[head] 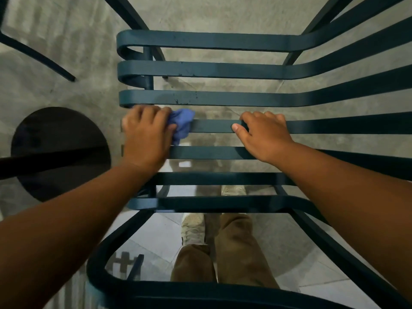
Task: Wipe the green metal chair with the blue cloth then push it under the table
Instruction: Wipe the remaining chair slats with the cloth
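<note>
My left hand (146, 136) is clenched around the blue cloth (181, 124), which is bunched up and sticks out past my knuckles onto one of the middle slats of the green chair (211, 98). My right hand (264, 137) holds no cloth; its fingers (237, 128) curl over the same slat further along, thumb underneath, gripping it to steady the chair.

The chair is right under me, its slats running across my view, and I can see my legs (236, 248) and the floor (55, 63) through the gaps. The slat just beyond my hands carries dark specks and what look like droplets, so I judge the far slats have yet to get a proper pass.

To do this stroke well, I would keep the cloth flat under my palm rather than balled, press down and draw it along the full length of the slat toward my right hand, then shift that hand out of the way before the cloth reaches it. Wrapping the cloth around the slat's edges would catch the sides too. The curled ends at the left need a separate rub.

A dark round base (60, 152) with a post stands on the floor just left of the chair; I take it for the surface's foot, though its top is out of view.
</note>
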`<state>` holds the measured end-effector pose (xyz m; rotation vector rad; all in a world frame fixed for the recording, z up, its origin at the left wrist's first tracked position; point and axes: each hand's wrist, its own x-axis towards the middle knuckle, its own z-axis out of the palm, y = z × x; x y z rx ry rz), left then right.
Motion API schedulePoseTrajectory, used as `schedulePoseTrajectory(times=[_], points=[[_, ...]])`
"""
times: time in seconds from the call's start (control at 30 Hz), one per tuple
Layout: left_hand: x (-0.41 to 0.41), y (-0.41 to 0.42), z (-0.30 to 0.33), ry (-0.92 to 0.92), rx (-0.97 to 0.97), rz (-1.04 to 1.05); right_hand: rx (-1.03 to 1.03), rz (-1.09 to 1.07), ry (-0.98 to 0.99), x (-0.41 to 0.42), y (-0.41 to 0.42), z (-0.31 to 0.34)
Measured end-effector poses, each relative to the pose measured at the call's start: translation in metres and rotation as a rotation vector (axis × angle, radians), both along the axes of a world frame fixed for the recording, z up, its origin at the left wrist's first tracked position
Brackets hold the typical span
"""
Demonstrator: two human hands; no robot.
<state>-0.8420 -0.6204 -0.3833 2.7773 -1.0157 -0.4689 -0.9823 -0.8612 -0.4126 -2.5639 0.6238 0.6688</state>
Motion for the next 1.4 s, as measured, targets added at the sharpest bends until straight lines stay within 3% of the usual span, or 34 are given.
schedulePoseTrajectory(times=[0.1, 0.2, 0.37, 0.57, 0.7, 0.83, 0.97, 1.17, 1.27, 1.4], points=[[-0.031, -0.047, -0.022, -0.075, 0.063, -0.126, 0.005, 0.012, 0.023, 0.004, -0.002, -0.005], [-0.047, -0.08, -0.032, -0.126, 0.031, -0.12, 0.002, 0.035, 0.02, 0.004, -0.005, -0.006], [-0.022, -0.06, -0.025, -0.072, 0.028, -0.239, 0.036, 0.057, 0.043, 0.007, -0.007, 0.0], [0.017, -0.003, -0.016, -0.062, 0.041, -0.089, 0.063, 0.052, 0.088, 0.009, -0.009, 0.0], [-0.007, -0.043, -0.016, -0.028, 0.078, -0.039, 0.053, 0.031, 0.078, 0.009, -0.006, 0.002], [-0.032, -0.095, -0.008, 0.031, -0.074, -0.218, 0.073, -0.1, -0.165, 0.006, -0.006, 0.007], [0.016, -0.071, 0.018, -0.043, -0.309, -0.017, -0.03, -0.183, -0.371, 0.008, -0.018, 0.015], [0.08, -0.001, -0.001, -0.099, 0.025, -0.074, 0.013, -0.095, -0.148, 0.039, -0.043, 0.007], [0.053, -0.038, -0.02, -0.14, 0.01, -0.123, 0.046, -0.051, -0.02, 0.047, -0.049, 0.001], [-0.001, -0.116, -0.043, -0.175, -0.045, -0.207, 0.069, -0.061, -0.002, 0.05, -0.052, -0.003]])
